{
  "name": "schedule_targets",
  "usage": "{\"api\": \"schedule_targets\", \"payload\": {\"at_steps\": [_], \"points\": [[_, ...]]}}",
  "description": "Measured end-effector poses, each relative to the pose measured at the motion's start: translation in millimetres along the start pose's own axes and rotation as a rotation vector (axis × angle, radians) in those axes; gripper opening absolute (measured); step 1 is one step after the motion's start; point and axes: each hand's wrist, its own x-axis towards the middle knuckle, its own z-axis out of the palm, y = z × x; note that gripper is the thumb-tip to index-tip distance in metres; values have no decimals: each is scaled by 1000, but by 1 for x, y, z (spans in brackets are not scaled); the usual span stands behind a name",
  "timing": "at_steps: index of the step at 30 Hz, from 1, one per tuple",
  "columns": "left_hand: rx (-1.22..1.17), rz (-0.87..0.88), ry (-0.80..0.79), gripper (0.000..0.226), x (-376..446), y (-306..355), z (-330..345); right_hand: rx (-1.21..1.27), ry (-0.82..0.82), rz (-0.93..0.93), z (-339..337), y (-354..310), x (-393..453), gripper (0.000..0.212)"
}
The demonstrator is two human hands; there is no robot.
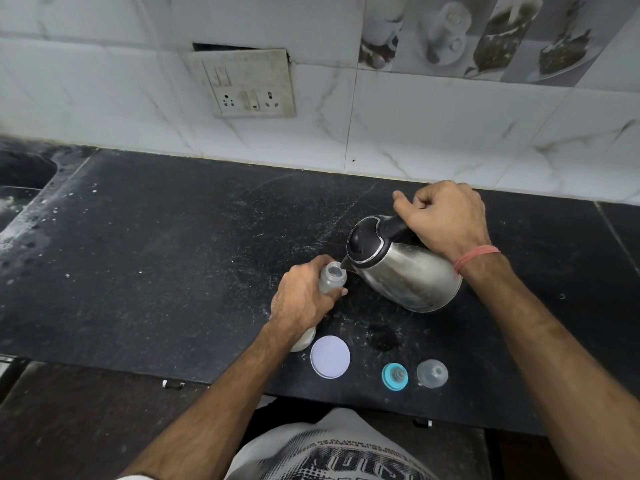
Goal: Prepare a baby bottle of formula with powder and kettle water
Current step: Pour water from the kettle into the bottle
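A steel kettle (405, 271) with a black lid and handle is tilted to the left, its spout at the mouth of a clear baby bottle (331, 277). My right hand (446, 220) grips the kettle's black handle. My left hand (303, 299) holds the open bottle around its body on the black counter (156, 254). Near the front edge lie a teal bottle collar with teat (394, 375) and a clear bottle cap (432, 373). A white container (304, 339) sits partly hidden under my left wrist, and a round white lid (330, 356) lies beside it.
A tiled wall with a socket plate (251, 84) rises behind the counter. A sink (20, 181) lies at the far left. White specks are scattered over the countertop. The counter's front edge runs just below the lid and cap.
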Motion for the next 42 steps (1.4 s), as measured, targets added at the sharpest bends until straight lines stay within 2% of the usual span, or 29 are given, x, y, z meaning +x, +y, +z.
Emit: {"api": "schedule_targets", "payload": {"at_steps": [42], "points": [[-10,3,-8,49,-3,6,-5,-39,1,-26,-1,-5,1,67]]}}
